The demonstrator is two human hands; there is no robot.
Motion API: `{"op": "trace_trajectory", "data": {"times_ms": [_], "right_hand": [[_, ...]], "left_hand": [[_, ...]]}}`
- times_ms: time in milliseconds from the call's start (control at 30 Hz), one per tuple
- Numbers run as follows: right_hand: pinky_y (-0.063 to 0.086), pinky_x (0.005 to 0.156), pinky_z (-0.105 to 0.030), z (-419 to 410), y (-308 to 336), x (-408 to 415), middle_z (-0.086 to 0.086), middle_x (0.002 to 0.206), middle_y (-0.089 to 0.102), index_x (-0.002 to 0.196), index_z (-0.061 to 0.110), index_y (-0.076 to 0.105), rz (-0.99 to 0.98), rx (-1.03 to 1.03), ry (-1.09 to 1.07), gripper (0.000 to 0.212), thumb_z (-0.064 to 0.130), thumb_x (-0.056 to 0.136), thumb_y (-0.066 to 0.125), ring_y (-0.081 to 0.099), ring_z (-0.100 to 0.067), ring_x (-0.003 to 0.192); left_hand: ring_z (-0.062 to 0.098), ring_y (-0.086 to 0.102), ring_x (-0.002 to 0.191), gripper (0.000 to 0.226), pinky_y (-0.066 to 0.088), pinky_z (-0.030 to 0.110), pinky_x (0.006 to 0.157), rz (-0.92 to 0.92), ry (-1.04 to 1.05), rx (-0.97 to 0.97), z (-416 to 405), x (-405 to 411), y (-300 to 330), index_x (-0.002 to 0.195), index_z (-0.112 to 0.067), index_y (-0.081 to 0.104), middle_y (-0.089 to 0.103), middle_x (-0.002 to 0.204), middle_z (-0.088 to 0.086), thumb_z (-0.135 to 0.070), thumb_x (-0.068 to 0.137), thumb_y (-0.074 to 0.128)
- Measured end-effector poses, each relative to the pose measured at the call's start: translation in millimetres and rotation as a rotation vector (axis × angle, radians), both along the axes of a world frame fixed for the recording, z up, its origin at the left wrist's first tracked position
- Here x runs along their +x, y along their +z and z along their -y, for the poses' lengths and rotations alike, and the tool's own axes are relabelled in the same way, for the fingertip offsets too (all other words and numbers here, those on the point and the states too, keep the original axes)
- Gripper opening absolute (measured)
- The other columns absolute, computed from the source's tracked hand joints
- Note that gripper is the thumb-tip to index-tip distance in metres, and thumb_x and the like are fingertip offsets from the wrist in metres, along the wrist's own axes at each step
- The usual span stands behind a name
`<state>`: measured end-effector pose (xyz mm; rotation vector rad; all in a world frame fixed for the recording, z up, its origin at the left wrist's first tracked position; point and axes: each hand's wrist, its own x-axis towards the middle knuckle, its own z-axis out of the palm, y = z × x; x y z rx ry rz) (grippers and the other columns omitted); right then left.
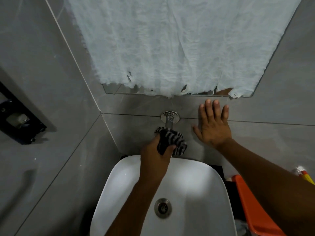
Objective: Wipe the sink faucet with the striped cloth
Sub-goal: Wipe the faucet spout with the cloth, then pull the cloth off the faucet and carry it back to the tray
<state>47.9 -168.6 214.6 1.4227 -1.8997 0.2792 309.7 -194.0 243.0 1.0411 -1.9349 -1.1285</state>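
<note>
A chrome faucet (169,119) juts from the grey tiled wall above a white sink (196,181). My left hand (156,154) grips the black-and-white striped cloth (172,139), which is bunched over the faucet's outer end and hides the spout. Only the faucet's base flange and a short length of pipe show. My right hand (213,125) lies flat on the wall to the right of the faucet, fingers spread, holding nothing.
A mirror covered with crumpled white sheeting (170,48) hangs above the faucet. A black wall fixture (18,120) is at the left. An orange plastic object (252,206) stands right of the sink. The sink drain (162,208) is near the bottom centre.
</note>
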Motion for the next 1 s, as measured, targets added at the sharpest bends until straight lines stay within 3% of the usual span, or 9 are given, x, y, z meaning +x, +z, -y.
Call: {"op": "trace_trajectory", "data": {"times_ms": [67,200,267,567,733,833,900,967,1000], "right_hand": [[-0.018,0.116,-0.055,0,0,0,-0.009,0.158,-0.036,0.154,0.009,-0.009,0.003,-0.013,0.005,0.097,0.058,0.090,0.045,-0.033,-0.029,0.145],[-0.017,0.116,-0.055,0,-1,-1,-0.009,0.158,-0.037,0.153,0.007,-0.007,-0.020,-0.032,0.019,0.098,0.058,0.090,0.046,-0.032,-0.029,0.145],[-0.019,0.116,-0.054,1,-3,-2,-0.010,0.158,-0.036,0.153,0.006,-0.007,-0.031,-0.035,0.015,0.098,0.059,0.089,0.045,-0.032,-0.030,0.145],[-0.020,0.116,-0.053,2,-5,-1,-0.009,0.158,-0.036,0.153,0.008,-0.011,-0.021,-0.038,0.030,0.099,0.061,0.089,0.044,-0.032,-0.030,0.145],[-0.020,0.116,-0.054,-4,2,3,-0.009,0.156,-0.040,0.152,0.007,-0.008,0.055,0.016,0.014,0.099,0.056,0.090,0.050,-0.036,-0.029,0.143],[-0.006,0.119,-0.058,-12,16,41,-0.012,0.161,-0.025,0.154,0.008,0.002,0.316,0.062,-0.045,0.091,0.053,0.091,0.051,-0.029,-0.032,0.146],[0.020,0.120,-0.045,-33,16,79,-0.014,0.163,0.017,0.147,0.025,0.031,0.691,0.065,0.069,0.070,0.062,0.089,0.047,0.008,-0.035,0.151],[0.048,0.091,-0.008,-67,13,116,0.011,0.119,0.064,0.117,0.047,0.056,1.178,0.106,0.251,0.045,0.073,0.081,0.051,0.060,-0.008,0.119],[0.048,0.073,0.001,-83,9,130,0.024,0.100,0.065,0.107,0.057,0.059,1.353,0.155,0.277,0.040,0.078,0.074,0.058,0.064,0.007,0.101]], "left_hand": [[0.003,0.065,0.108,0.046,0.054,0.014,0.088,-0.119,0.050,0.088,-13,15,-19,0.127,-0.024,0.063,0.072,0.116,-0.010,-0.032,0.083,0.073],[0.037,0.064,0.111,0.034,0.059,0.039,0.091,-0.766,-0.077,0.886,-22,24,-38,0.113,-0.003,0.068,0.068,0.117,0.022,0.003,0.080,0.067],[0.042,0.058,0.119,0.040,0.056,0.040,0.096,-0.930,-0.080,1.069,-28,23,-43,0.122,0.005,0.061,0.061,0.128,0.030,0.009,0.083,0.059],[0.039,0.052,0.131,0.042,0.054,0.040,0.099,-1.035,-0.201,1.373,-47,39,-42,0.135,0.006,0.052,0.053,0.142,0.028,-0.002,0.094,0.051],[0.044,0.055,0.128,0.062,0.054,0.053,0.098,-0.947,-0.212,1.316,-61,41,-44,0.136,0.003,0.051,0.053,0.140,0.030,0.009,0.077,0.068],[0.044,0.063,0.117,0.057,0.050,0.057,0.099,-0.811,-0.037,1.217,-60,36,-53,0.130,-0.003,0.059,0.064,0.128,0.029,0.005,0.074,0.066],[0.039,0.069,0.107,0.051,0.057,0.049,0.092,-0.783,0.038,1.134,-58,31,-56,0.121,-0.008,0.067,0.069,0.120,0.026,0.006,0.072,0.068],[0.036,0.072,0.100,0.048,0.061,0.044,0.085,-0.779,0.090,1.082,-60,26,-57,0.112,-0.013,0.073,0.073,0.115,0.022,0.001,0.067,0.071],[0.035,0.073,0.099,0.045,0.062,0.042,0.082,-0.772,0.104,1.065,-62,23,-58,0.109,-0.015,0.075,0.074,0.112,0.020,-0.002,0.066,0.071]]}}
